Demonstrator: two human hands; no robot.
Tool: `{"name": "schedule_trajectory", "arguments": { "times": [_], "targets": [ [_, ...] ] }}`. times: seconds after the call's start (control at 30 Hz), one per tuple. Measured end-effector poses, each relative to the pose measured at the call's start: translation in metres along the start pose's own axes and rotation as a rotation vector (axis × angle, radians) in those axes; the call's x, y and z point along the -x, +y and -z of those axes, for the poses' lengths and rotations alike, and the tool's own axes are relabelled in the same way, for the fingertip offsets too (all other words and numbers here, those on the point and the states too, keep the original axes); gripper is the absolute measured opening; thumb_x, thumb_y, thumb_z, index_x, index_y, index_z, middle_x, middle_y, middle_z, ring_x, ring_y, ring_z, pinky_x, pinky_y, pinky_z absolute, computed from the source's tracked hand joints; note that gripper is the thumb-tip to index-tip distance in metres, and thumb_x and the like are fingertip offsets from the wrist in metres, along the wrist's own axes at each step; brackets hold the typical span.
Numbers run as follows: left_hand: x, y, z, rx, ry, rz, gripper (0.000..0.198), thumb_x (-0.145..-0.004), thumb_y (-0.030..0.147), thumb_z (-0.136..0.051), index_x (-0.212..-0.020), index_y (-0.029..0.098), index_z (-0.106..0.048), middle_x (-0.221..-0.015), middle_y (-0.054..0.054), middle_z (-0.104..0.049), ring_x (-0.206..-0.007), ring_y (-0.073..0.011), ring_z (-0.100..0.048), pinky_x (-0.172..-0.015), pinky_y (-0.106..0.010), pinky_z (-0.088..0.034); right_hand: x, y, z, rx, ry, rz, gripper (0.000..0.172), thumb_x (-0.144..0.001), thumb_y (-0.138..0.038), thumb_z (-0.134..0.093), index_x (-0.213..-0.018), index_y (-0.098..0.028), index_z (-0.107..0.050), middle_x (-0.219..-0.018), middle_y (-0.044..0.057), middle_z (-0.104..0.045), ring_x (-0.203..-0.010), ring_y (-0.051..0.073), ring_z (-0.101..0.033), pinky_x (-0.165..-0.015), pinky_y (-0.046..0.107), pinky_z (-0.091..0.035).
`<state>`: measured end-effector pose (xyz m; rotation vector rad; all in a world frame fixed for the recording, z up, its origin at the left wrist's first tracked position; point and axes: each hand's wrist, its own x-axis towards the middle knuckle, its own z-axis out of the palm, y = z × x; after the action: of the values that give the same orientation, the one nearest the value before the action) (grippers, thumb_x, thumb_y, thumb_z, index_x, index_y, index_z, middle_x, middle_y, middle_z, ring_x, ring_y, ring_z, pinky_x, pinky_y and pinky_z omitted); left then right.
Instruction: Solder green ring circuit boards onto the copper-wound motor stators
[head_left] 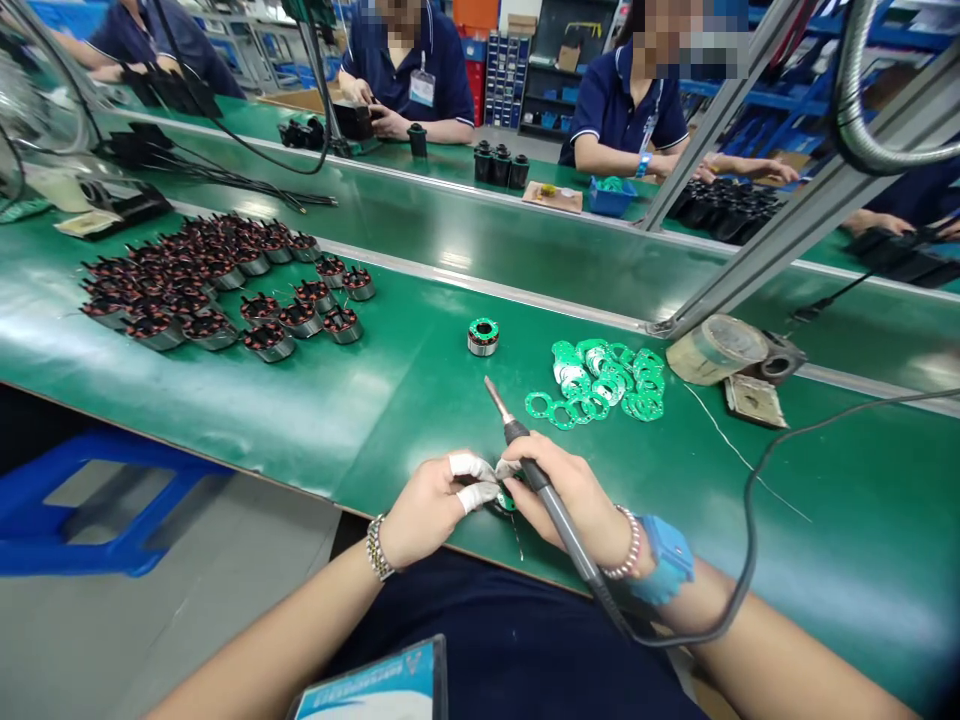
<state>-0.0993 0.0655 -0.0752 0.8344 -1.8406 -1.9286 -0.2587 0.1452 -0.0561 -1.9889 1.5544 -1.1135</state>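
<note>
Close to the table's front edge, my left hand (427,510), with white covers on thumb and forefinger, pinches a motor stator (508,500) topped by a green ring board. A thin wire hangs from it, and my fingers hide most of it. My right hand (589,500) grips a soldering iron (556,515), its tip pointing up and away; the fingertips of that hand also touch the stator. Beyond the tip stands another stator with a green ring board (483,337). Loose green ring boards (607,380) lie in a pile to the right of it.
Many copper-wound stators (180,280) crowd the left of the green table (420,400). At right are a round tub (716,350), a small solder tray (756,400) and the iron's trailing cable (750,530). A metal post (727,220) rises behind. Co-workers (630,110) sit across.
</note>
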Motion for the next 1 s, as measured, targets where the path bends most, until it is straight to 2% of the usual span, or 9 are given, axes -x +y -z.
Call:
{"name": "schedule_trajectory", "arguments": {
  "times": [0.2, 0.37, 0.47, 0.57, 0.77, 1.0],
  "targets": [
    [0.001, 0.002, -0.002, 0.078, 0.019, 0.089, 0.013, -0.076, 0.026, -0.056, -0.074, 0.014, -0.055, -0.064, 0.001, -0.053, -0.058, -0.0101, -0.049, -0.061, -0.023, -0.043, 0.006, 0.012, -0.010, -0.010, 0.055, 0.093, 0.019, -0.081, -0.009, -0.048, -0.095, -0.021, -0.049, -0.079, 0.002, -0.054, -0.071, 0.013, -0.050, -0.062, 0.023, -0.044],
    [-0.002, 0.008, -0.003, 0.080, 0.036, 0.119, 0.011, -0.075, 0.024, -0.055, -0.071, 0.014, -0.051, -0.060, 0.003, -0.051, -0.055, -0.0090, -0.050, -0.059, -0.023, -0.043, 0.008, 0.002, 0.011, 0.024, 0.128, 0.030, 0.011, -0.080, -0.013, -0.053, -0.089, -0.020, -0.054, -0.074, 0.002, -0.056, -0.070, 0.014, -0.050, -0.064, 0.026, -0.044],
    [-0.004, 0.009, -0.001, 0.084, 0.017, 0.141, 0.009, -0.073, 0.022, -0.055, -0.070, 0.015, -0.051, -0.062, 0.002, -0.051, -0.055, -0.0088, -0.050, -0.058, -0.022, -0.044, 0.018, -0.002, 0.028, -0.004, 0.104, 0.017, 0.014, -0.081, -0.015, -0.053, -0.092, -0.020, -0.059, -0.065, 0.001, -0.054, -0.059, 0.012, -0.047, -0.054, 0.025, -0.041],
    [-0.007, 0.007, 0.002, 0.102, -0.008, 0.168, 0.007, -0.072, 0.019, -0.055, -0.069, 0.014, -0.050, -0.064, 0.002, -0.052, -0.057, -0.0094, -0.051, -0.058, -0.023, -0.045, 0.030, -0.002, 0.038, -0.064, 0.093, -0.019, 0.026, -0.080, -0.018, -0.055, -0.105, -0.020, -0.059, -0.069, 0.003, -0.056, -0.061, 0.014, -0.049, -0.054, 0.027, -0.041],
    [-0.007, 0.004, 0.005, 0.146, -0.027, 0.182, 0.005, -0.070, 0.017, -0.056, -0.070, 0.014, -0.051, -0.067, 0.001, -0.052, -0.060, -0.0100, -0.052, -0.059, -0.023, -0.047, 0.034, -0.005, 0.040, -0.167, 0.076, -0.141, 0.017, -0.080, -0.016, -0.054, -0.090, -0.020, -0.067, -0.062, 0.002, -0.056, -0.056, 0.013, -0.049, -0.052, 0.027, -0.040],
    [-0.007, 0.007, 0.005, 0.145, -0.033, 0.195, 0.007, -0.069, 0.019, -0.057, -0.067, 0.014, -0.052, -0.064, 0.002, -0.051, -0.059, -0.0097, -0.051, -0.057, -0.022, -0.047, 0.033, -0.004, 0.042, -0.179, 0.011, -0.174, 0.017, -0.079, -0.017, -0.054, -0.090, -0.019, -0.067, -0.062, 0.003, -0.058, -0.056, 0.014, -0.049, -0.052, 0.028, -0.040]
  ]
}}
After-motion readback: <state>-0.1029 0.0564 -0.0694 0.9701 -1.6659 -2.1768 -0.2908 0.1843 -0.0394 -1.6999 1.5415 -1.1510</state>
